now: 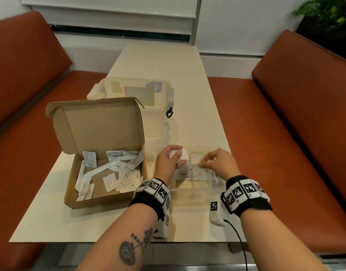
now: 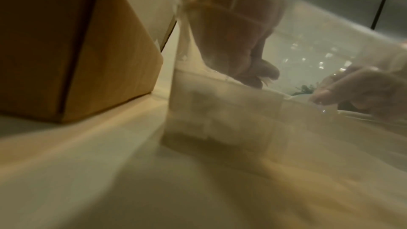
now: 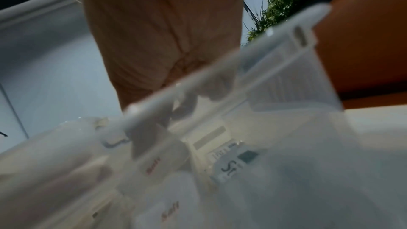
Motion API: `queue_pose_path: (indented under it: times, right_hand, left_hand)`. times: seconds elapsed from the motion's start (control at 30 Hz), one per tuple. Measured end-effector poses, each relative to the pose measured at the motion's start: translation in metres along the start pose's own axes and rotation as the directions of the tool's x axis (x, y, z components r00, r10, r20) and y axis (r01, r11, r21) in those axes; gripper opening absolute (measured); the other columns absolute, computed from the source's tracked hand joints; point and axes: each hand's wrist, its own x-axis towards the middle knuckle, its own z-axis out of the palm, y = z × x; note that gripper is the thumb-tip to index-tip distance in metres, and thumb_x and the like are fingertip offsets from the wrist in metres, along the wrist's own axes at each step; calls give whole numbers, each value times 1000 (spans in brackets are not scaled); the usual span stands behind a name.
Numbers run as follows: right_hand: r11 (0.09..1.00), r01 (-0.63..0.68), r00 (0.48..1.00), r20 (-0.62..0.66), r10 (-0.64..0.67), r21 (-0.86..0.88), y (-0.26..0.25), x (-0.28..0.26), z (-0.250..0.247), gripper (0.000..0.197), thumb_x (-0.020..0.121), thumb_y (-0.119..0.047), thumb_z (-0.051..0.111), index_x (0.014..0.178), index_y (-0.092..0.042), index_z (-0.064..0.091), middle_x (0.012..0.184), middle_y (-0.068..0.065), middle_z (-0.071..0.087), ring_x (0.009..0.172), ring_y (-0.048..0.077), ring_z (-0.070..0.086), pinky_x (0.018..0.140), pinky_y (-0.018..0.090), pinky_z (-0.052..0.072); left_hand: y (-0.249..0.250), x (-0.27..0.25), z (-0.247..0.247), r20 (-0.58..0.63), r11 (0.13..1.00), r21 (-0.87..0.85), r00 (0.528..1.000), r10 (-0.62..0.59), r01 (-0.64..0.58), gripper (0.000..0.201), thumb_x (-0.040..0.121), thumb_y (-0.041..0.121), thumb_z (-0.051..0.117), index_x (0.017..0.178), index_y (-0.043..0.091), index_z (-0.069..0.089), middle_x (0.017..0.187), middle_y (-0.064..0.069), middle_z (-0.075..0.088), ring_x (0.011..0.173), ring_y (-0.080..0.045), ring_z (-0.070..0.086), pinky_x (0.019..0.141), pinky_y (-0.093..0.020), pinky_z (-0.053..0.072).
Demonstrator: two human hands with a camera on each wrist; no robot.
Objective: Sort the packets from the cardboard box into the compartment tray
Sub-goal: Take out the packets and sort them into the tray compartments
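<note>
Cardboard box (image 2: 72,46), clear tray (image 2: 222,116) — hand (image 2: 237,29) above

Head view looks steeply down from above onto the cream rectangular table (image 1: 168,75). Both wrist views sit low, close against the clear plastic compartment tray (image 2: 220,111), the 1 item all 3 views share.

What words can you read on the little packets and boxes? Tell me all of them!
"Stevia": long packet at the right end of the compartment tray.
"Salt", red: packet in the tray's middle compartment.
"Salt", red: loose packet in the cardboard box.
"Sugar": packet in the cardboard box.
Blue label on the clear lidded container: too blurred to read.
Other packets' small print: too small to read.
</note>
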Motion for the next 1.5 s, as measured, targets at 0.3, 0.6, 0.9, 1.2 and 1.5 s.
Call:
queue_pose_path:
  times: [0.3,0.6,0.9,1.2,1.5]
  right_hand:
    - [995,16,987,161,0,-101,0,3,-6,18,65,-35,84,73,-20,77,83,-3,71,91,14,61,78,29,49]
    - [967,59,998,43,-50,-247,5,1,8,12,71,-35,79,73,-25,74,91,-4,53,97,15,44,73,26,34]
    - [962,87,995,68,-72,-258,7,-3,22,6,78,-16,68,73,-14,68,89,-2,50,91,17,51,75,27,45]
    - [952,141,984,142,-105,-270,11,-2,23,25,70,-29,77,80,-26,54,90,-5,46,87,13,45,66,22,35]
    - [905,200,979,113,-169,-375,15,-1,25,23,77,-40,73,80,-18,70,93,-8,43,99,13,38,78,19,30]
  left_hand:
    - [0,2,0,-12,1000,-6,1000,0,0,14,94,3,54,92,13,64,126,-16,53,105,-27,60,71,-21,58]
    - [-3,4,-1,-2,1000,-12,1000,9,-9,15,94,2,53,92,13,64,118,-11,55,101,-24,61,70,-20,58]
    - [-4,7,-2,-6,1000,-7,1000,2,-2,15,93,2,54,92,13,64,113,-6,56,102,-24,61,70,-21,58]
    - [-6,7,-2,-3,1000,10,1000,0,0,13,94,1,53,95,9,63,116,-8,55,100,-22,61,69,-21,58]
    - [-6,7,-2,-2,1000,25,1000,1,-1,16,94,2,54,91,13,65,118,-11,54,96,-20,62,71,-23,59]
